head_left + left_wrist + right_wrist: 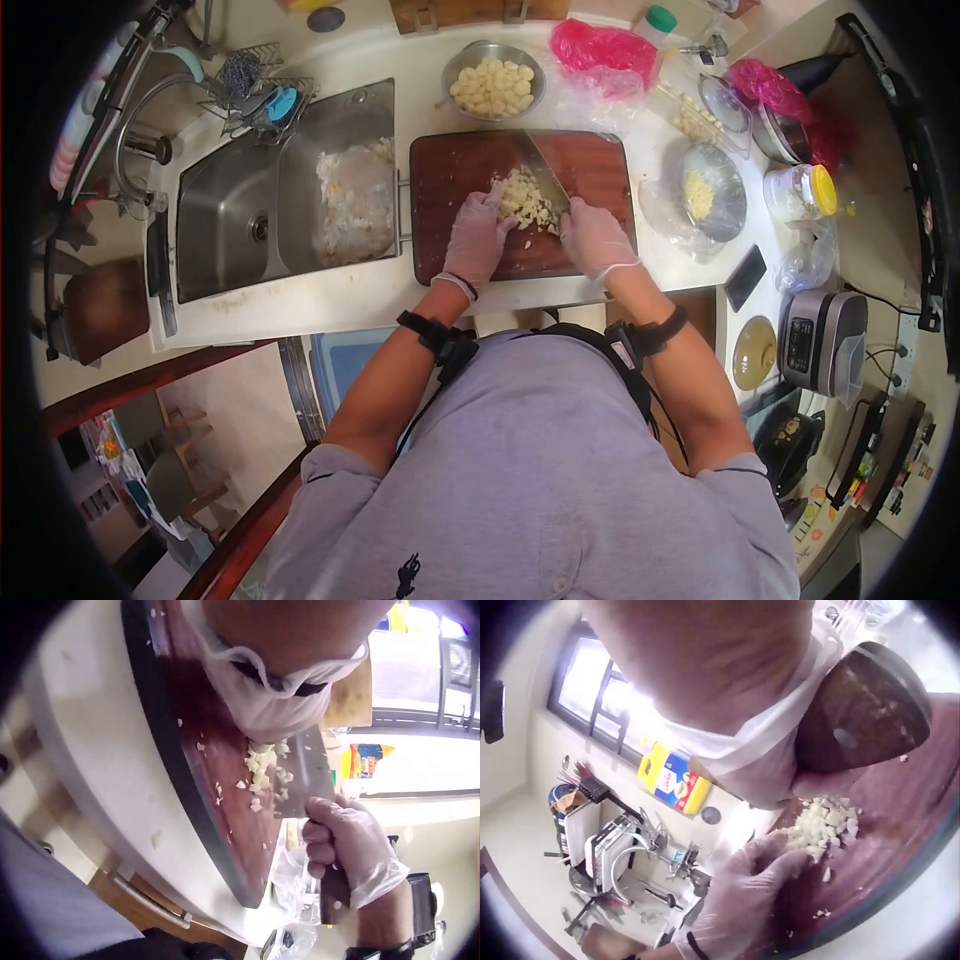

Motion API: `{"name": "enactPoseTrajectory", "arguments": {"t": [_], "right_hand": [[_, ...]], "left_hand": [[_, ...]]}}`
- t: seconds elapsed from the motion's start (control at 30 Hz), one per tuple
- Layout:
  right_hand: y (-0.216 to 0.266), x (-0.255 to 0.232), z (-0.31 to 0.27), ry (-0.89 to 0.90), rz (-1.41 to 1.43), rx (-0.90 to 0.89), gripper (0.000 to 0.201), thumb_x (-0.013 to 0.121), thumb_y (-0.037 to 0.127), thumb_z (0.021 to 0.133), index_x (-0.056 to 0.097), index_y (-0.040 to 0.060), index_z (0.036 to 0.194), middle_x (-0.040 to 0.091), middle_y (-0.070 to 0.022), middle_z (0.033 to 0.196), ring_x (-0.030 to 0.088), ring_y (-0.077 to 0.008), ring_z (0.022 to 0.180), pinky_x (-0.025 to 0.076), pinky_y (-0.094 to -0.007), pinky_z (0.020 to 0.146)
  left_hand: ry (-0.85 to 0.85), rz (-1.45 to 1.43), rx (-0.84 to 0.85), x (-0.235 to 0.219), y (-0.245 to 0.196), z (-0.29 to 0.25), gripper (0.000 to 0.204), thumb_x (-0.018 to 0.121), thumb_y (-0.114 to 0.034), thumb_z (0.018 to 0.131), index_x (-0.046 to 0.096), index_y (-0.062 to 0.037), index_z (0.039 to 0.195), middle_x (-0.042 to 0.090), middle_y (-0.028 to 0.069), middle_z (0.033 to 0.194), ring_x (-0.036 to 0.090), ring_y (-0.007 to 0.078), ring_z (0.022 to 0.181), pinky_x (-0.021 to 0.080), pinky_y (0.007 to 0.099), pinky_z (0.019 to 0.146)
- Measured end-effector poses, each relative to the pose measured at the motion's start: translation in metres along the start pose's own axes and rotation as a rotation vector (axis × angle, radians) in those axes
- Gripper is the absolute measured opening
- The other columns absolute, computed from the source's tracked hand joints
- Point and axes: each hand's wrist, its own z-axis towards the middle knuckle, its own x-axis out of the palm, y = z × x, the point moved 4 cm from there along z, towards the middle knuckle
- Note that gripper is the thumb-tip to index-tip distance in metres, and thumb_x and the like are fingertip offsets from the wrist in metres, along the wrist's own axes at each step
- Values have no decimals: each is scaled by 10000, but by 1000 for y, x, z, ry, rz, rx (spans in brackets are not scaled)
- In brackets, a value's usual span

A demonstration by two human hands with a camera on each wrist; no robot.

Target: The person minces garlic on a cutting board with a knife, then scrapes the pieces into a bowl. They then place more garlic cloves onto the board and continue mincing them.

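Chopped pale pieces (524, 200) lie heaped on the dark red cutting board (455, 160), with small bits scattered near its front edge. My gloved right hand (597, 240) grips the handle of a wide-bladed knife (540, 165); the left wrist view shows its fingers curled round the handle (335, 896) and the blade (307, 769) beside the heap. At the heap's left side, my gloved left hand (477, 238) touches the pieces, and in the right wrist view its fingers (776, 859) rest against them.
Behind the board stands a metal bowl of whole peeled pieces (490, 88). A double sink (230, 225) is on the left, with peelings in one basin. To the right are a bowl of minced bits (698, 195), a yellow-lidded jar (800, 192) and a phone (745, 278).
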Motion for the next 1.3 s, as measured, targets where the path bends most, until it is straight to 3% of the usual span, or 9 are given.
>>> {"name": "enactPoseTrajectory", "arguments": {"t": [0.13,0.27,0.37,0.43,0.63,0.73,0.93,1.17,1.3], "right_hand": [[12,-7,1,28,-46,-18,243,486,183,979,576,-36,1035,682,-305,862,676,-469,866,534,-544,798],[18,19,-1,48,-50,-99,244,486,181,977,576,-38,1036,682,-304,853,679,-466,855,537,-541,785],[16,20,-6,49,12,28,257,485,220,988,564,-22,1025,676,-301,899,657,-483,882,513,-556,815],[19,14,-1,19,-34,-87,249,485,180,975,577,-41,1044,683,-296,849,683,-457,847,540,-536,779],[30,9,-1,36,-64,-96,256,498,172,963,576,-55,1053,682,-298,834,688,-450,844,545,-531,776],[34,25,-6,28,-32,-22,271,507,179,958,582,-60,1059,686,-294,835,689,-453,839,546,-531,786],[30,8,3,22,-50,-123,277,511,181,959,590,-69,1047,683,-302,836,690,-454,836,553,-529,761],[34,25,-9,47,-36,-63,273,510,200,968,588,-51,1042,682,-305,850,683,-460,851,544,-534,781],[30,10,-2,46,-37,-76,257,501,192,975,589,-36,1054,681,-304,877,677,-455,878,538,-534,803]], "left_hand": [[-150,-78,85,-14,3,-7,559,725,-214,880,517,-22,1362,578,190,1131,568,376,1060,468,444,938],[-109,-14,126,-9,18,-8,523,721,-236,886,536,-39,1334,577,179,1148,563,372,1062,465,447,936],[-102,8,141,-2,18,-7,491,725,-261,883,558,-56,1297,573,166,1146,559,361,1066,464,448,935],[-160,39,188,-3,18,-7,498,715,-299,878,563,-40,1275,573,148,1104,560,351,1026,459,455,914],[-130,28,115,-4,18,-8,453,726,-273,880,575,-62,1251,575,151,1119,558,354,1057,463,453,933],[-146,11,129,-4,18,-8,447,729,-266,877,577,-61,1244,581,149,1103,561,353,1051,463,452,934],[-190,1,162,-4,19,-8,409,732,-251,874,587,-51,1201,586,151,1080,565,352,1031,466,452,921],[-201,-24,169,-5,19,-9,413,728,-261,864,576,-45,1182,570,153,1081,561,362,1013,464,453,905],[-198,-25,154,-6,16,-6,378,738,-248,870,609,-45,1161,593,155,1057,571,353,1020,469,445,909]]}}
